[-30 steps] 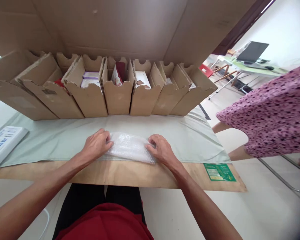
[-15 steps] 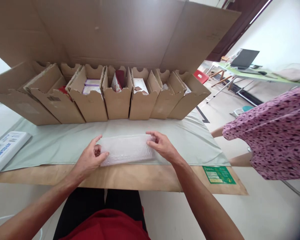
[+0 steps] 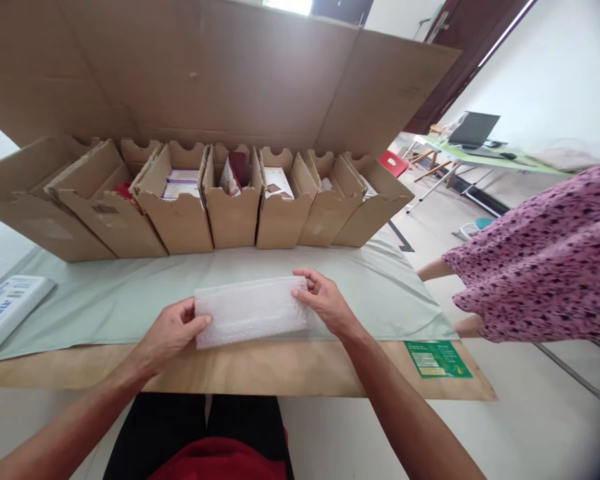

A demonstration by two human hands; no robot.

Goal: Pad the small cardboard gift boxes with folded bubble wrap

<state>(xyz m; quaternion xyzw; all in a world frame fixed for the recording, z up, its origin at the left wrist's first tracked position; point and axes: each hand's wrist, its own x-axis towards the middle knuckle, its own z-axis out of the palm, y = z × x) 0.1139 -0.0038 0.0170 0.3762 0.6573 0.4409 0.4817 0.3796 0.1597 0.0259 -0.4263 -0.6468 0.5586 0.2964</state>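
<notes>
A flat, clear piece of bubble wrap [image 3: 253,310] stretches between my two hands, just over the front of the cloth-covered table. Its left end is pinched by my left hand [image 3: 175,330], thumb on top and fingers behind. At the upper right corner my right hand [image 3: 325,300] grips it between thumb and fingers. The sheet looks folded over and tilts slightly, its right end farther from me. Whether anything lies inside the wrap I cannot tell.
Several cardboard bins [image 3: 235,217] stand in a row at the back, holding small boxes and packets, before a tall cardboard panel [image 3: 260,80]. A white device [image 3: 13,307] lies at left, a green card [image 3: 437,360] at front right. A person in a pink patterned skirt [image 3: 545,260] stands at right.
My left hand has closed its fingers on the left end of the bubble wrap, which now shows flatter and wider. The whole view has shifted slightly, with the table lower in it.
</notes>
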